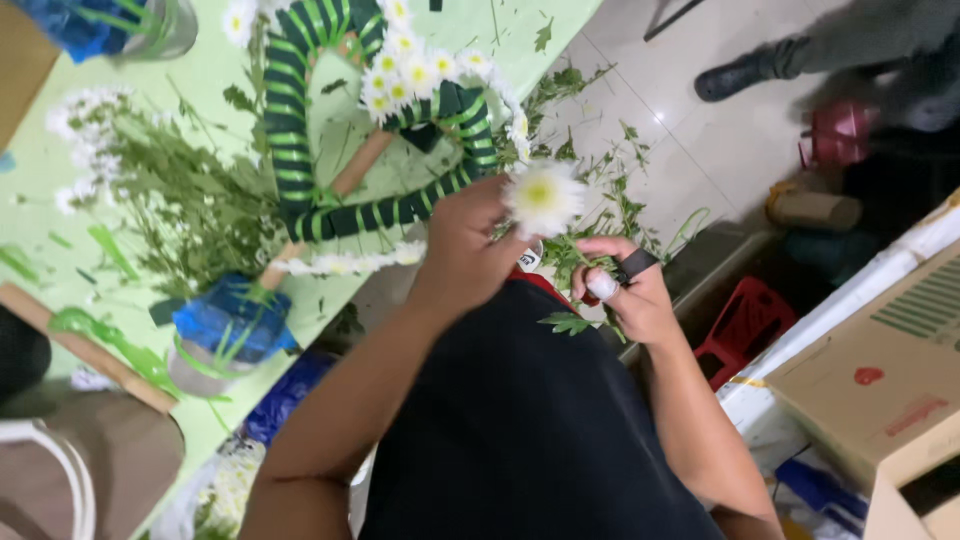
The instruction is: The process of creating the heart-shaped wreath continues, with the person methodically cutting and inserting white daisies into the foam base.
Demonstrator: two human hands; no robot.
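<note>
Fingers of the left hand (468,245) are curling closed around the stem just under a white daisy (543,195), pinching it so the yellow-centred bloom is facing up at the camera. The daisy is sitting right at the edge of a green table (200,80), just beside the lower right corner of a frame (300,130) wrapped in dark and light green striped ribbon. The right hand (628,290) is closing its fingers around a small tool with a black handle (636,264); one fingertip (601,285) is wearing a white wrap, and green leafy stems (570,322) are poking out between the two hands. Whether the tool is touching the stem cannot be told.

More white daisies (405,65) are already standing in a cluster along the upper part of the frame. A loose bunch of small white flowers and greenery (150,190) is lying on the table to the left, its base wrapped in blue plastic (230,320). Cut leaves (610,190) are lying scattered on the pale tiled floor (700,150) to the right. A red plastic crate (748,320) is standing near the right hand, and a cardboard box (880,370) is sitting further right. Another person's dark shoe (735,75) is showing at the top right
</note>
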